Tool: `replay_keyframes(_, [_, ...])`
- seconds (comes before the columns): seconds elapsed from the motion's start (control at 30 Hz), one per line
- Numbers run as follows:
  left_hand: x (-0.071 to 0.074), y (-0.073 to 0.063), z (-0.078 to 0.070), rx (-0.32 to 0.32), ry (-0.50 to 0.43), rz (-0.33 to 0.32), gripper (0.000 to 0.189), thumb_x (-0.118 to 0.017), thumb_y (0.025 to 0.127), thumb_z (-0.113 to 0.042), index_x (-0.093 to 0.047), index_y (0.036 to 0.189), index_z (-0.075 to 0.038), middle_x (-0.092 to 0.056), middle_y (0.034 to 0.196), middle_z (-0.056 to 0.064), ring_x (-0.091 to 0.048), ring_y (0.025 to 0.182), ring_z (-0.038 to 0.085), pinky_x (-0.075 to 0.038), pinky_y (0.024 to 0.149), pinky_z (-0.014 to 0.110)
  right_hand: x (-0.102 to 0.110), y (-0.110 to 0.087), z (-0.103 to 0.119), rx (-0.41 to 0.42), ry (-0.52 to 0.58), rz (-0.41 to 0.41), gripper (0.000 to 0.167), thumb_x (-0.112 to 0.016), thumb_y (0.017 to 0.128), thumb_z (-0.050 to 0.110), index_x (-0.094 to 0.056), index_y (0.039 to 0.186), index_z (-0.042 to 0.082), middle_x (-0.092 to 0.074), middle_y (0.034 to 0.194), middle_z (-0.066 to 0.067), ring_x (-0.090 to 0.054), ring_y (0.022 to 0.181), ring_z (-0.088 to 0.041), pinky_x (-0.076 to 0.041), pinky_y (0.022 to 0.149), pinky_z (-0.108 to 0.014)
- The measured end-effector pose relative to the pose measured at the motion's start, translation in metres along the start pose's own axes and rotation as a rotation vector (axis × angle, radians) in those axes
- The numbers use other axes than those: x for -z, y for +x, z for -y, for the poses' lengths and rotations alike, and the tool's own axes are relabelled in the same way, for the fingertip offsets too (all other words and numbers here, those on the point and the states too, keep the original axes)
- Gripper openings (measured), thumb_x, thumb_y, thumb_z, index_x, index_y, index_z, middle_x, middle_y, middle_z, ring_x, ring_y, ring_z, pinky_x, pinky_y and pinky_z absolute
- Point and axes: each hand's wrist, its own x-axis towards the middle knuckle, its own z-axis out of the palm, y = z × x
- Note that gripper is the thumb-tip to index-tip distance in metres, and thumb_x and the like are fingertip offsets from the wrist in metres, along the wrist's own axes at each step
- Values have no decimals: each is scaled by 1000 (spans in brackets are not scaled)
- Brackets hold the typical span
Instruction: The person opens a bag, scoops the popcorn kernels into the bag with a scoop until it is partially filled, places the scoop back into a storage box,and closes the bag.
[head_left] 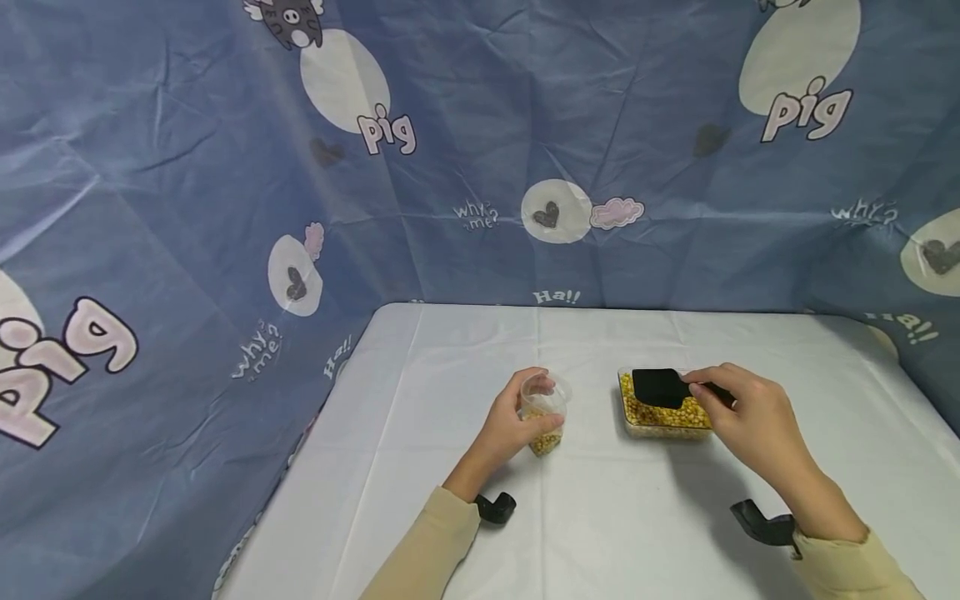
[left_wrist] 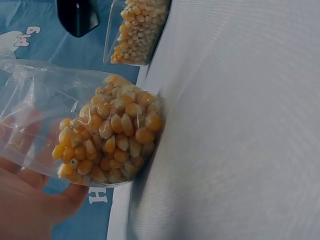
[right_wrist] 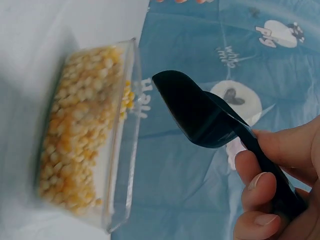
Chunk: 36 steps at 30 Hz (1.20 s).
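Note:
My left hand (head_left: 513, 421) grips the upper part of a clear plastic bag (left_wrist: 40, 95), thumb on the near side and fingers behind. Corn kernels (left_wrist: 115, 132) fill the lower part of the bag, whose base rests on or just above the table; its mouth stands open upward. In my right hand (head_left: 757, 421) is the handle of a black scoop (head_left: 658, 388), pinched between thumb and fingers. The scoop hangs tilted over a clear rectangular box (right_wrist: 122, 165) of corn kernels, apart from it in the right wrist view. No kernels show in the scoop.
A white cloth (head_left: 600, 517) covers the table. Behind and to the left hangs a blue printed curtain (head_left: 465, 150). Black wrist mounts (head_left: 497, 508) stick out below both hands. The box stands to the right of the bag, with a stretch of cloth between them.

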Motion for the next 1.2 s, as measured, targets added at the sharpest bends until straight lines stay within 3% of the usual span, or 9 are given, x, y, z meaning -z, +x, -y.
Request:
replay_keyframes(0.2, [0,0,1,-4,-11,2,65,-78,90,-25,-44,146,-27,-58,134,-1,-50,128,15,-33,110,54,1,-3,-10,-10,-17,21,20,-74,91,4,-76,107,15,-70,93,-1,-40,50,-4,-32,47,-27])
replay_keyframes(0.4, [1,1,1,17,-20,9,67,-77,90,-17,-42,148,-19,-57,138,7,-49,131,22,-30,111,56,3,-4,-18,7,-57,33,20,-76,88,2,-77,105,13,-68,88,0,-41,51,-2,-32,45,-26])
replay_keyframes(0.6, [2,-1,-18,20,-41,24,67,-75,90,-11,-41,148,-8,-54,138,21,-47,132,34,-30,110,59,7,0,-25,38,-116,62,18,-77,86,2,-77,101,11,-71,91,-6,-40,50,0,-31,44,-25])
replay_keyframes(0.7, [3,-3,-27,15,-47,21,65,-75,90,-12,-42,147,-10,-55,137,20,-48,131,33,-31,110,59,9,2,-28,39,-141,90,16,-76,87,3,-78,101,11,-72,92,-6,-37,48,-1,-29,44,-26])
replay_keyframes(1.2, [3,-5,-28,15,-50,26,66,-76,90,-12,-42,147,-10,-54,138,21,-47,132,33,-31,110,60,15,10,-29,-15,-169,183,13,-70,88,2,-78,95,9,-72,87,-6,-36,46,-7,-26,44,-28])
